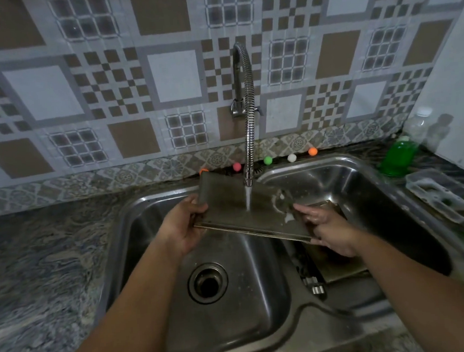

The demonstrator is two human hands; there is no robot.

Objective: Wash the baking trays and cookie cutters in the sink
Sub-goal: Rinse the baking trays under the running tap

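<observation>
I am watching the feed from the head camera, looking down into a steel double sink (292,318). The left hand (183,229) is gripping the left edge of a baking tray (233,206), thumb lying on the upper face and fingers curling under it. The right hand (331,230) is holding the tray's right end, wet fingers reaching up onto its surface beside a patch of white suds (281,204). The tray is hanging tilted over the divider between the two basins, its near edge lower and its far edge rising toward the wall.

A flexible metal tap (246,113) is curving down from the tiled wall (106,74), and water (248,199) is running from it straight onto the middle of the tray.

A second tray (340,264) is lying in the right basin, under the right hand and partly hidden by it. Small metal pieces (314,284) are sitting just beside its near left corner; I cannot tell whether they are cutters. The drain (207,283) is showing in the left basin, below the held tray.

Coloured balls (268,160) are lining the ledge behind the sink. A green bottle (398,157) is standing at the far right corner of the counter (37,260), with a clear bottle (419,125) behind it and a grey plastic holder (443,200) nearer to me.
</observation>
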